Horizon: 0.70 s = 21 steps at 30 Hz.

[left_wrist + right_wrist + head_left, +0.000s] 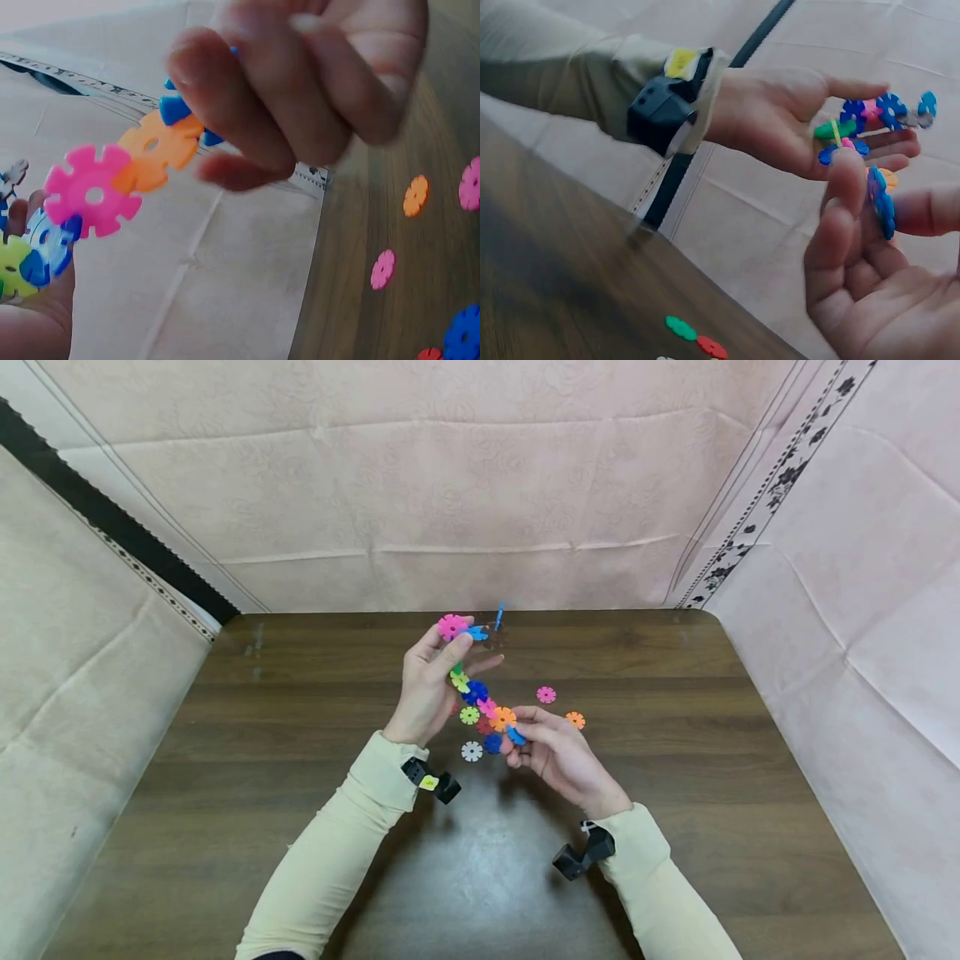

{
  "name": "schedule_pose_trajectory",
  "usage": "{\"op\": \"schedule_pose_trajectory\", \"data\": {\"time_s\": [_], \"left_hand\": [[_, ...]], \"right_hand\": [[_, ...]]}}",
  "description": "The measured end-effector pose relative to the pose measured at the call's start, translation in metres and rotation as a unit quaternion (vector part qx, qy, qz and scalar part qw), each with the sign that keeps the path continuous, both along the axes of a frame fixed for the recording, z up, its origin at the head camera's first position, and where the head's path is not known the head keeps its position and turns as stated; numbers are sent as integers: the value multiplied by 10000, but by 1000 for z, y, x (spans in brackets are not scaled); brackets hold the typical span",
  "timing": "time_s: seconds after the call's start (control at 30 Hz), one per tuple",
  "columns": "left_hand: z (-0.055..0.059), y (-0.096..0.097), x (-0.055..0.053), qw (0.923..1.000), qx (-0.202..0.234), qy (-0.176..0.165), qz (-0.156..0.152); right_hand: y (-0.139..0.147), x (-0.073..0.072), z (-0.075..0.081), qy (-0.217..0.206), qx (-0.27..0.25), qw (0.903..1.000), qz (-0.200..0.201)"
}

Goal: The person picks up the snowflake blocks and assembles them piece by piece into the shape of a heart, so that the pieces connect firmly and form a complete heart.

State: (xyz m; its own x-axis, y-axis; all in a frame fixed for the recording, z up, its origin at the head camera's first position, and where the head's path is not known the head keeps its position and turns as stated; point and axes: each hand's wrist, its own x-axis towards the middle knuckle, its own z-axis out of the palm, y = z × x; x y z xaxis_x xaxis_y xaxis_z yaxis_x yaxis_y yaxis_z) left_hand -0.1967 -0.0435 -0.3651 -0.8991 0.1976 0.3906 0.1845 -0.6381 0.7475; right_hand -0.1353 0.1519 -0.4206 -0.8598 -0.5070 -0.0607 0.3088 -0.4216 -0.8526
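Note:
A chain of interlocking flower-shaped plastic discs stretches between both hands above the table. My left hand (426, 689) holds its far part, thumb laid over the chain by a pink disc (452, 627). Across the left fingers, in the right wrist view, run blue, pink and green discs (836, 130). At the near end, my right hand (558, 752) pinches a blue disc (883, 202) between thumb and fingers. An orange disc (154, 150) comes right after it, then a pink disc (94, 195). The right fingers partly hide the blue disc in the left wrist view.
Loose discs lie on the brown wooden table (337, 710): a white disc (472, 751), a yellow-green disc (469, 715), a pink disc (546, 695), an orange disc (575, 720) and several others beneath the hands. Pale cloth (465, 510) hangs behind and along both sides.

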Motion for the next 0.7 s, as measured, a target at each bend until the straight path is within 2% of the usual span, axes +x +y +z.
{"op": "schedule_pose_trajectory", "data": {"time_s": [0.17, 0.27, 0.6, 0.7], "left_hand": [[0, 1, -1, 9988, 356, -338, 36], [0, 0, -1, 9981, 357, -491, 70], [-2, -3, -1, 9967, 276, -757, -135], [-3, -4, -1, 9956, 183, -899, -168]], "right_hand": [[-4, 3, -1, 607, 967, 9929, 335], [-6, 5, -1, 830, 1333, 9866, 450], [-5, 5, -5, 1232, 1980, 9699, 697], [-4, 4, -5, 1370, 2103, 9658, 658]]}}
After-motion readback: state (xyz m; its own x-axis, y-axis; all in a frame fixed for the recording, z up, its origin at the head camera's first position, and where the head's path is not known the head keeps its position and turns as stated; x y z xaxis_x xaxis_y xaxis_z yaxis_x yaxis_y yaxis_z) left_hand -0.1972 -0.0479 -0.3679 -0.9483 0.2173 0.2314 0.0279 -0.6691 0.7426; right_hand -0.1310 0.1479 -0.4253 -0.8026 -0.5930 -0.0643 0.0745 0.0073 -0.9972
